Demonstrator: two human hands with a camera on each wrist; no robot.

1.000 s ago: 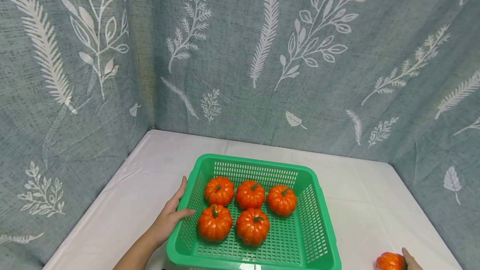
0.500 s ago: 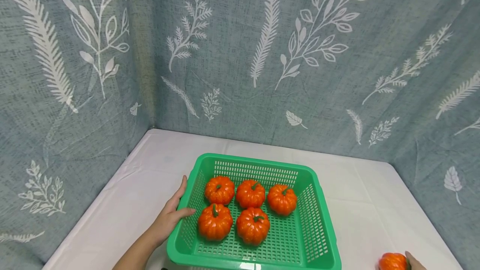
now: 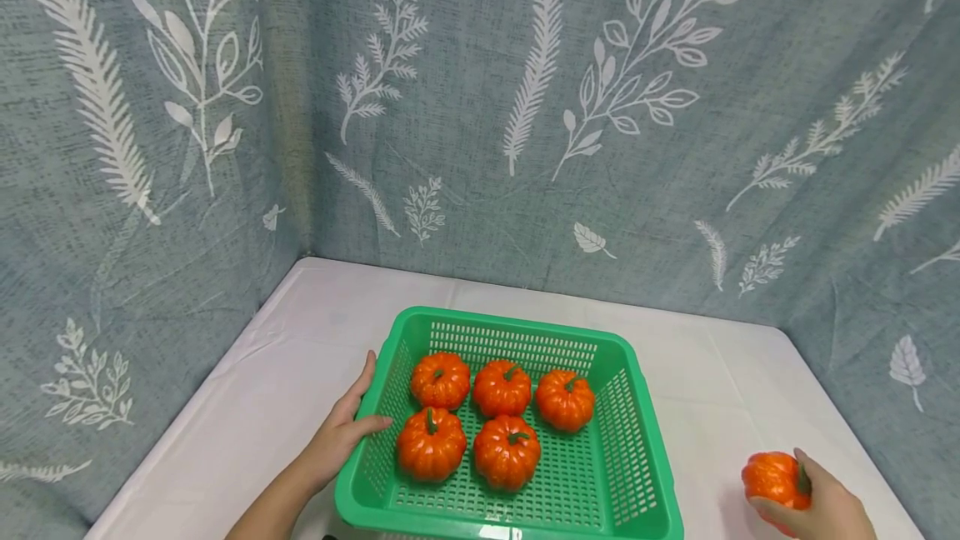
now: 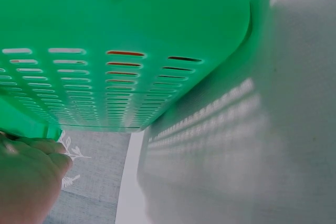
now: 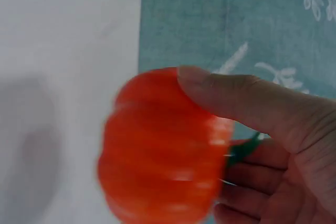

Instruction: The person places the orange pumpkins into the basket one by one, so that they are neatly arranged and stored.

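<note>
My right hand (image 3: 832, 505) holds an orange toy pumpkin (image 3: 771, 477) with a green stem, at the lower right of the head view. In the right wrist view the thumb lies across the near side of this pumpkin (image 5: 163, 156), the fingers curl behind, and the stem points toward the palm. At the left side of the green plastic basket (image 3: 517, 325), my left hand (image 3: 341, 444) grips the rim, thumb over the inside and fingers along the outside. Several similar pumpkins (image 3: 506, 452) sit in the basket in two rows, toward its left and back.
A white cloth (image 3: 708, 382) covers the table under the basket. Blue-grey curtains (image 3: 465, 215) with white leaf prints stand close behind the table and along both sides. Slotted basket wall (image 4: 121, 93) fills much of the left wrist view.
My right hand has come further into the head view, with the pumpkin raised and moved up in the picture. The left hand and the basket stay in place.
</note>
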